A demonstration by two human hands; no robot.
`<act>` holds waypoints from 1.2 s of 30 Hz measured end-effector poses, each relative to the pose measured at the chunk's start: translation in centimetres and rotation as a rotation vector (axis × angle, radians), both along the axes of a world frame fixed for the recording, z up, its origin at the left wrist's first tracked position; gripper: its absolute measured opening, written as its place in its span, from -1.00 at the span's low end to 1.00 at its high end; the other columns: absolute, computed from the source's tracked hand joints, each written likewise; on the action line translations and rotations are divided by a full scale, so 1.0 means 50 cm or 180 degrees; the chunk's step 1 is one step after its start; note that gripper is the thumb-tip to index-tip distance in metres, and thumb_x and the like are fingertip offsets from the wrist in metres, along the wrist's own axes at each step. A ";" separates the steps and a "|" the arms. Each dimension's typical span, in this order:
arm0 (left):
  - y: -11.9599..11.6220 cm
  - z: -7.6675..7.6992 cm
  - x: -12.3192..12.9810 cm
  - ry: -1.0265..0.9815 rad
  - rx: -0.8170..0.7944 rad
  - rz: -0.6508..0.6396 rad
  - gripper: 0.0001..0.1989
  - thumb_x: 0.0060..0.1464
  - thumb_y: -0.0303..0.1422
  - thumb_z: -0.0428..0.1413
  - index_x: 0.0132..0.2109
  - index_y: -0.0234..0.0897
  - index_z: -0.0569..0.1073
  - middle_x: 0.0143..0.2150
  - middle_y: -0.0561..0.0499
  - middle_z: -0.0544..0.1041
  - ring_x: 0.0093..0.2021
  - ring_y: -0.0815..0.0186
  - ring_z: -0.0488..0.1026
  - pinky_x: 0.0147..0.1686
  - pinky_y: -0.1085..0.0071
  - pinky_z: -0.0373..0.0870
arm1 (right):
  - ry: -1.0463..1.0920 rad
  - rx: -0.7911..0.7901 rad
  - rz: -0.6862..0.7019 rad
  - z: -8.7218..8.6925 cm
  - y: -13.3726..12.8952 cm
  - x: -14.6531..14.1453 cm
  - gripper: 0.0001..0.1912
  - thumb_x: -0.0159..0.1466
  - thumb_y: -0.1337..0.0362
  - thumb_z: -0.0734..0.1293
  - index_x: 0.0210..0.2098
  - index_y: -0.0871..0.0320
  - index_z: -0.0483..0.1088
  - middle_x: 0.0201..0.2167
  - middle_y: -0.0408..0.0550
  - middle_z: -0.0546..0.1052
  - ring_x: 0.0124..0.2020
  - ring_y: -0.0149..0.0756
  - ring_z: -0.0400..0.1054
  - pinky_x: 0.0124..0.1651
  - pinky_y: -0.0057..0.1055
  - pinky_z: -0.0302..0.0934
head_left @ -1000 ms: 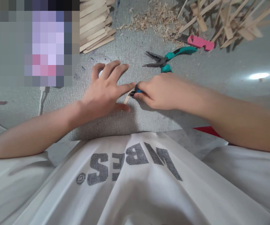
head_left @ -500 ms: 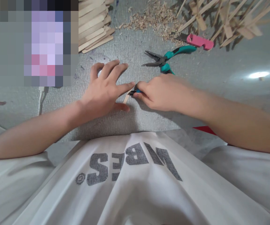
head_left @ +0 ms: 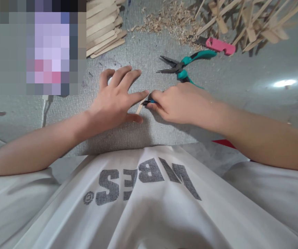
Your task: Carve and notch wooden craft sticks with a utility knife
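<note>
My left hand (head_left: 119, 98) rests on the table with its fingers spread. A thin pale wooden stick (head_left: 139, 109) lies between its index fingertip and thumb, which steady it at both ends. Curled in a fist, my right hand (head_left: 176, 103) grips a small blue-handled tool (head_left: 146, 102). The tool's dark metal tip meets the stick; most of its body is hidden in the fist. A small white object (head_left: 109, 81) shows partly beneath my left fingers. Just beyond my right hand lie opened needle-nose pliers (head_left: 178, 66) with teal and black handles.
Stacked craft sticks (head_left: 103, 26) lie at the back left, beside wood shavings (head_left: 169, 22). A pink cutter (head_left: 220, 46) is near assembled stick pieces (head_left: 249, 24) at the back right. A white cable (head_left: 44, 110) runs from a blurred area at left.
My right hand and forearm have tilted slightly, uncovering more of the pliers' lower handle. My left hand and the stick look the same.
</note>
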State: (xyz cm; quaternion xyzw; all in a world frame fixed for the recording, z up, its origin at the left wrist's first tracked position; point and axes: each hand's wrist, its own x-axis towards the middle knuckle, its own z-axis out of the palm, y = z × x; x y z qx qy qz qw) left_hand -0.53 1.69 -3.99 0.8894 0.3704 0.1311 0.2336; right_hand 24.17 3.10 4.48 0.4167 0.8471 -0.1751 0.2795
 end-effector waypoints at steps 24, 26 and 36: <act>-0.007 0.013 0.011 0.0069 0.0086 0.0101 -0.42 0.33 0.05 0.36 0.39 0.09 0.52 0.66 -0.14 0.29 0.65 -0.43 0.19 0.49 -0.54 0.13 | -0.0528 -0.0212 0.0000 0.034 0.047 -0.051 -0.50 0.56 -0.01 0.23 0.04 0.12 0.74 -0.19 0.21 0.75 -0.20 0.09 0.61 -0.24 -0.19 0.19; -0.007 0.010 0.011 0.0070 0.0069 0.0094 -0.41 0.34 0.06 0.34 0.41 0.10 0.50 0.67 -0.13 0.28 0.66 -0.42 0.17 0.50 -0.54 0.10 | -0.0514 -0.0256 0.0071 0.021 0.055 -0.044 -0.44 0.57 -0.05 0.19 0.08 0.11 0.75 -0.18 0.20 0.75 -0.19 0.11 0.61 -0.23 -0.17 0.21; -0.005 0.021 0.009 0.0089 -0.0025 0.0097 -0.41 0.33 0.07 0.36 0.40 0.09 0.53 0.67 -0.14 0.27 0.66 -0.44 0.17 0.50 -0.55 0.08 | -0.0429 -0.0209 0.0350 0.021 0.060 -0.037 -0.42 0.59 -0.01 0.17 0.06 0.19 0.75 -0.15 0.29 0.76 -0.23 0.13 0.59 -0.29 -0.15 0.05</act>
